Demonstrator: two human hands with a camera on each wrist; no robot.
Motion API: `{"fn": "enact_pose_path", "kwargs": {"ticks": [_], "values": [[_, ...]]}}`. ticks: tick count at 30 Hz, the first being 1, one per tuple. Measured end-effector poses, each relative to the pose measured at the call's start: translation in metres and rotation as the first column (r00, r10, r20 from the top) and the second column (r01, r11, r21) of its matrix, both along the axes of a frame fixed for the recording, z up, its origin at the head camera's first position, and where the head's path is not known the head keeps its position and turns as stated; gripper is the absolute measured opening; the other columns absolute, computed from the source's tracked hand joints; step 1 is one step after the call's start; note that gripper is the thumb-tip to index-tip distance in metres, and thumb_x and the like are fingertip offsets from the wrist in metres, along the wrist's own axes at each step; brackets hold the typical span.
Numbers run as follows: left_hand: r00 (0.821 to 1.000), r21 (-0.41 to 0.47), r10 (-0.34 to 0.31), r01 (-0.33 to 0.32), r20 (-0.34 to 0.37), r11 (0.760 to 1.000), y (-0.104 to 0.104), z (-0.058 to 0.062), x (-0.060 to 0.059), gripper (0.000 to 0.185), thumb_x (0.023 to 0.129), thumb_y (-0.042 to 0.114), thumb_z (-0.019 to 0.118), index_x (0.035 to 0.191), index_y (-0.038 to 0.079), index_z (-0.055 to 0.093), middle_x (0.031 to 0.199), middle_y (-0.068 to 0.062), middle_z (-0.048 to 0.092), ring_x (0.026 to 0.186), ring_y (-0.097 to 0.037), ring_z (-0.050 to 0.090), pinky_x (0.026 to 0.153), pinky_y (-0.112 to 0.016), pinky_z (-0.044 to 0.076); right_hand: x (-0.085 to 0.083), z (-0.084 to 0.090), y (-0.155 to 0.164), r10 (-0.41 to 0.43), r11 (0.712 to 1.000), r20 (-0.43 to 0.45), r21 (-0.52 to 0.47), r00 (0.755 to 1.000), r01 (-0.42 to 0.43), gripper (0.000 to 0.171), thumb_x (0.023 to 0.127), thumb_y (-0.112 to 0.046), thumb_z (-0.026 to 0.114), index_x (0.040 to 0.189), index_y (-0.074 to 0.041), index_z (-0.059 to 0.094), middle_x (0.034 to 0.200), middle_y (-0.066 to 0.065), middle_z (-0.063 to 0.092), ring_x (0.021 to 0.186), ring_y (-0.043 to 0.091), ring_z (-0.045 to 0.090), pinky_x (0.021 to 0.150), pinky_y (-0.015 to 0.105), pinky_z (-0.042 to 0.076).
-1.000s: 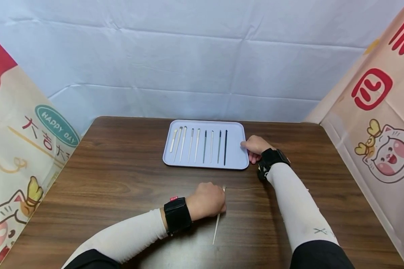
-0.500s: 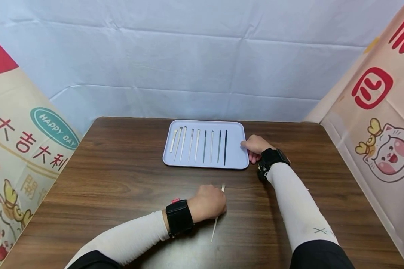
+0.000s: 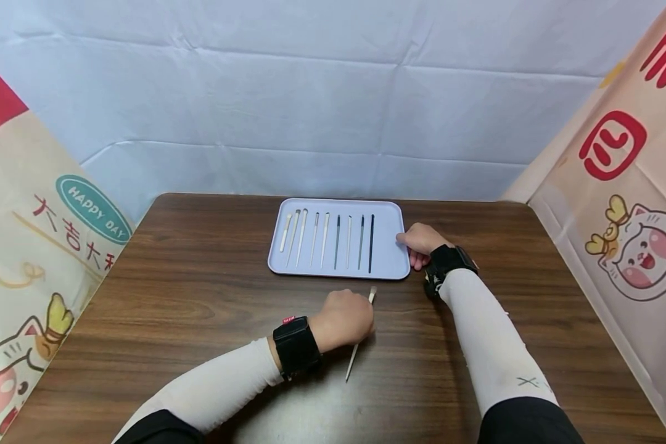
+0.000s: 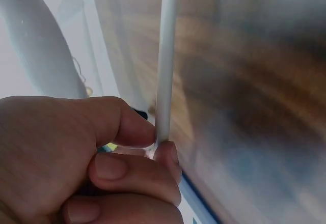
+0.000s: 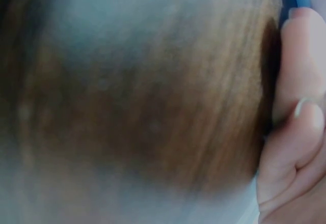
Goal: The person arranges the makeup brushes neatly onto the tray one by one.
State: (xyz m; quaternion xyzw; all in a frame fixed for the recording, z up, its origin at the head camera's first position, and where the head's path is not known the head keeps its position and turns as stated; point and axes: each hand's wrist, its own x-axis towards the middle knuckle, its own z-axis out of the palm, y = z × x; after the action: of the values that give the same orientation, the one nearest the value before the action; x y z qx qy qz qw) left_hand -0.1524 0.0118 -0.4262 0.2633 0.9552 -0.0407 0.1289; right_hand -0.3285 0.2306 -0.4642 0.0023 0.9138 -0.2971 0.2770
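My left hand (image 3: 366, 322) pinches a thin white stick (image 3: 356, 351) just above the brown table, in front of the tray. In the left wrist view the thumb and forefinger of that hand (image 4: 159, 142) close round the stick (image 4: 166, 56), which runs straight up past them. A pale blue tray (image 3: 390, 219) lies at the table's far middle with several thin sticks (image 3: 326, 239), white on the left and dark on the right, laid side by side. My right hand (image 3: 409, 243) holds the tray's right edge with curled fingers (image 5: 298, 132); that view is blurred.
The wooden table (image 3: 200, 290) is walled by a white cloth at the back, a printed banner (image 3: 39, 246) on the left and another (image 3: 621, 203) on the right. Both forearms in white sleeves lie over the near half of the table.
My left hand has carried the white stick a little away from me, toward the tray's front edge. The left banner has swayed. My right hand has stayed on the tray.
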Motion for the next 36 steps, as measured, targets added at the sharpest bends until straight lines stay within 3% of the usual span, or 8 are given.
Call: {"fn": "enact_pose_path", "kwargs": {"ticks": [7, 16, 25, 31, 36], "values": [[1.0, 0.007, -0.018, 0.018, -0.003, 1.0, 0.001, 0.005, -0.015, 0.04, 0.099, 0.045, 0.061, 0.074, 0.015, 0.068, 0.081, 0.0, 0.069, 0.069, -0.019, 0.065, 0.055, -0.036, 0.053, 0.001, 0.002, 0.0, -0.002, 1.0, 0.0, -0.004, 1.0, 0.002, 0.052, 0.099, -0.031, 0.042, 0.061, -0.003, 0.063, 0.05, 0.004, 0.06, 0.043, 0.014, 0.061, 0.043, 0.026, 0.047], [1.0, 0.017, -0.002, 0.002, 0.028, 1.0, 0.007, 0.015, -0.031, 0.046, 0.102, 0.043, 0.057, 0.065, 0.017, 0.065, 0.072, 0.001, 0.064, 0.062, -0.015, 0.06, 0.053, -0.034, 0.052, 0.002, 0.004, 0.0, -0.001, 1.0, -0.001, -0.011, 1.0, 0.001, 0.052, 0.1, -0.03, 0.042, 0.06, -0.003, 0.064, 0.05, 0.004, 0.06, 0.041, 0.013, 0.06, 0.043, 0.026, 0.047], [1.0, 0.013, -0.01, 0.01, 0.012, 1.0, 0.012, 0.022, -0.047, 0.039, 0.102, 0.044, 0.057, 0.08, 0.015, 0.073, 0.077, -0.001, 0.066, 0.065, -0.015, 0.06, 0.057, -0.034, 0.054, 0.003, 0.001, -0.002, -0.009, 1.0, 0.001, -0.016, 1.0, 0.009, 0.05, 0.099, -0.03, 0.043, 0.062, -0.004, 0.063, 0.051, 0.004, 0.06, 0.041, 0.013, 0.059, 0.042, 0.026, 0.046], [1.0, 0.017, 0.006, -0.006, 0.001, 1.0, 0.015, 0.025, -0.065, 0.042, 0.103, 0.041, 0.056, 0.071, 0.015, 0.068, 0.076, -0.001, 0.066, 0.064, -0.015, 0.059, 0.057, -0.034, 0.054, 0.0, -0.003, -0.001, -0.015, 1.0, 0.007, -0.015, 1.0, 0.015, 0.051, 0.1, -0.03, 0.043, 0.061, -0.004, 0.063, 0.05, 0.005, 0.06, 0.041, 0.014, 0.06, 0.043, 0.026, 0.047], [0.999, 0.037, 0.034, -0.034, 0.007, 0.999, 0.02, 0.025, -0.084, 0.04, 0.103, 0.039, 0.055, 0.075, 0.015, 0.069, 0.085, -0.003, 0.07, 0.072, -0.019, 0.063, 0.061, -0.037, 0.054, -0.003, -0.005, 0.0, -0.015, 1.0, 0.009, -0.009, 1.0, 0.016, 0.051, 0.099, -0.029, 0.043, 0.059, -0.004, 0.063, 0.05, 0.005, 0.059, 0.041, 0.014, 0.06, 0.043, 0.027, 0.048]]}}
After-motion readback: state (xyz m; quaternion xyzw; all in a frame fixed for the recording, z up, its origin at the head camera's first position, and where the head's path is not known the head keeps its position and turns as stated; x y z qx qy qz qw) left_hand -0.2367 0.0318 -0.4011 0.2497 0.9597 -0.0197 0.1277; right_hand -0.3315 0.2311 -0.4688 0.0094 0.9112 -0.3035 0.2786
